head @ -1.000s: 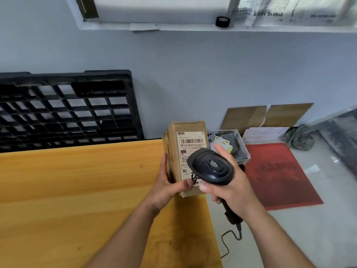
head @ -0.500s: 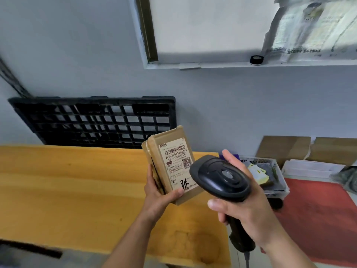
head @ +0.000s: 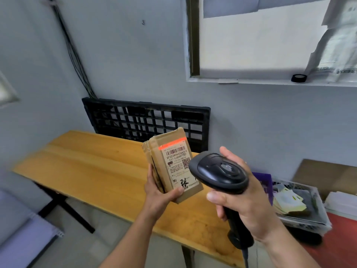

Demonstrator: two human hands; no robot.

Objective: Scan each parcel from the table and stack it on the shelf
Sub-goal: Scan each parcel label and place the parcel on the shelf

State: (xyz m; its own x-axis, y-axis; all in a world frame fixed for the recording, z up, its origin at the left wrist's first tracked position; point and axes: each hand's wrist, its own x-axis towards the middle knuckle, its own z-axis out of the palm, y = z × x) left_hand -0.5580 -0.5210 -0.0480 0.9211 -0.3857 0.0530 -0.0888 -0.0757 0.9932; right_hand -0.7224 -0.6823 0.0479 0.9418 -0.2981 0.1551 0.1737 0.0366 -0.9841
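The head of the scanner covers the right edge of the parcel's label. Its handle is mostly buried in the right hand, whose fingers wrap round the grip, and the cord runs off the bottom edge. The fingers of the left hand are hidden behind the parcel; only the thumb shows, pressed across the lower front, so this hand clamps the box from below. The label's small print is too fine to read, and the left border of the view is smeared with blur. The parcel is held in the air, upright and slightly tilted, in front of the desk, with a red scan line across its top above the barcode. Behind the desk a black plastic pallet leans against the wall. Low on the right, a grey basket of papers sits beside a red mat. There is one parcel, one scanner and two hands.
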